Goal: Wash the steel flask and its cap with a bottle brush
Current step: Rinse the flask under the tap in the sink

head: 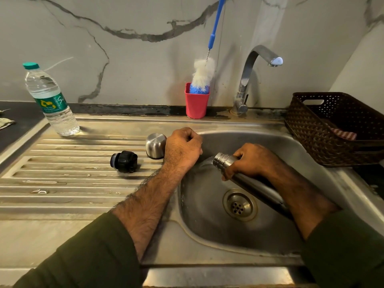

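Flask: the cylindrical brushed-steel flask (247,179) lies tilted over the stainless-steel sink basin (207,225), its open threaded mouth pointing away from the person and its base back under the right forearm, probably so it drains or can take water over the basin.
Right grip: the right hand (252,161) is wrapped round the flask's neck, just behind the mouth.
Left grip: the left hand (182,149) is clenched in a fist on the basin's left rim and seems to hold nothing, though its palm side is hidden.
Cap parts: the domed steel cup cap (155,145) stands mouth down just left of the basin, touching the left hand; the black plastic screw stopper (124,161) lies on its side further left, on the ribbed drainer.
Brush: the blue-handled, white-bristled bottle brush (202,76) stands untouched in a red plastic cup (196,102) behind the basin, left of the curved chrome tap (249,75). No water runs.
Stage: opened up, scrubbing not yet begun, I reckon.
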Tool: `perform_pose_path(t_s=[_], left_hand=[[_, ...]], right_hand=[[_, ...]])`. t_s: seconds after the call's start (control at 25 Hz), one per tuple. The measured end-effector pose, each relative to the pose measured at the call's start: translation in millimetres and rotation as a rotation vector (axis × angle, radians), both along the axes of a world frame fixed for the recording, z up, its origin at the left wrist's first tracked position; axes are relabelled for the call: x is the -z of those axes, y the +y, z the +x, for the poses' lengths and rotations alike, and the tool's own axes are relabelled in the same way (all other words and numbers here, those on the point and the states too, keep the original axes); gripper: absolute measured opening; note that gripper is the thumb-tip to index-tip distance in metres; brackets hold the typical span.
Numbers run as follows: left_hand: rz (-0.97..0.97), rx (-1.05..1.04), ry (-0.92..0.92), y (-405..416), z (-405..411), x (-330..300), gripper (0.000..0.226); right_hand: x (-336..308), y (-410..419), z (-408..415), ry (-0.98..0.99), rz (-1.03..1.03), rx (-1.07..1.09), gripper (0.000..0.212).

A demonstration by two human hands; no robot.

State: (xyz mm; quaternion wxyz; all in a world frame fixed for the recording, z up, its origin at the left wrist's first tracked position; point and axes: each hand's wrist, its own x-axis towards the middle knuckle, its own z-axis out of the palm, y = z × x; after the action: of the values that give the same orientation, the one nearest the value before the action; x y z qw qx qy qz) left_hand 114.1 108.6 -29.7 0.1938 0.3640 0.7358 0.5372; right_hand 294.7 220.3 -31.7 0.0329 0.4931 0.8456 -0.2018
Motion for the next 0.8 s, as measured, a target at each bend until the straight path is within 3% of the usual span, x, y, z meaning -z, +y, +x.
perform_pose_path(t_s=[0.8], left_hand=[[-0.030,0.020,0.006,3.5,-1.3,4.4,0.018]], right_hand=[[-4.4,0.3,-0.1,-0.020,-0.080,0.012,0.063]])
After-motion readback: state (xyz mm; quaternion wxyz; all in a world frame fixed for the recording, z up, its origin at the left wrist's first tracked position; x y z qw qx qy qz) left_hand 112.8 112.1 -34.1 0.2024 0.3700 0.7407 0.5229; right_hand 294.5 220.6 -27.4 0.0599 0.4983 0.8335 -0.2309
